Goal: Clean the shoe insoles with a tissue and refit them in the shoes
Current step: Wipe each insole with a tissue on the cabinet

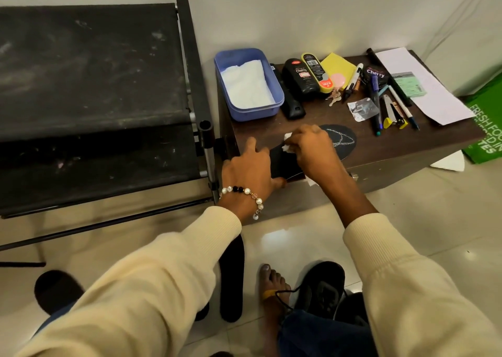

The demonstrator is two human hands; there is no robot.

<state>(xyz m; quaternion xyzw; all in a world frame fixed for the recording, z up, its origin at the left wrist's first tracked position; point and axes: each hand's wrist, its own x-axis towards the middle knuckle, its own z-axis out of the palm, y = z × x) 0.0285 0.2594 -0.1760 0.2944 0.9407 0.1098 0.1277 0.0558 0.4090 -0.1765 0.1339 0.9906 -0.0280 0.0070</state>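
A black insole (341, 139) with a white stitched pattern lies on the low brown table (380, 150), its heel end jutting over the front edge. My left hand (251, 166) holds that heel end, thumb underneath. My right hand (312, 147) pinches a small white tissue wad (287, 142) against the insole's middle. A second black insole (231, 278) lies on the floor below, partly behind my left sleeve. One black shoe (320, 288) sits on the floor by my bare foot (271, 283); another dark shoe (57, 291) shows at lower left.
A blue tub (274, 85) holding white tissues stands at the table's back left. Behind the insole lie shoe polish bottles (298, 79), a yellow cloth, keys, pens and papers. A black fabric shoe rack (95, 98) stands left of the table. A green bag (486, 128) sits right.
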